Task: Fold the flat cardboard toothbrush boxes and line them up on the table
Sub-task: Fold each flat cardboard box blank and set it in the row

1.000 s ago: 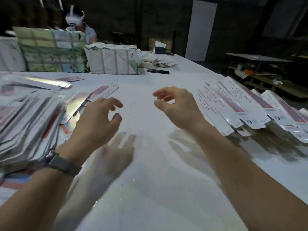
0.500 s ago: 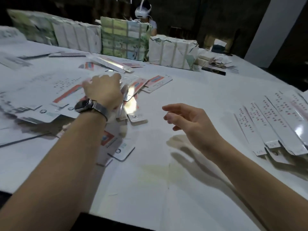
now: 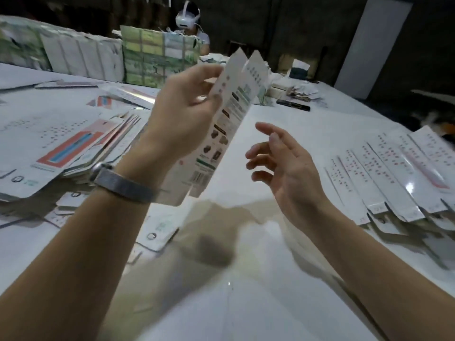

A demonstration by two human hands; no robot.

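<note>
White glossy table (image 3: 246, 303) bare between left pile of flat printed cardboard blanks (image 3: 61, 153) and right row of folded white boxes (image 3: 394, 183); left hand (image 3: 182, 119), earlier reaching into pile, now pinches 1 raised long white printed flat box (image 3: 221, 134); right hand (image 3: 285, 168) spread, close beside.

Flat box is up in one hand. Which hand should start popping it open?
Right. The left hand already grips the flat box near its upper half, holding it tilted above the table. The right hand is empty, fingers relaxed, beside the box's lower half.
</note>
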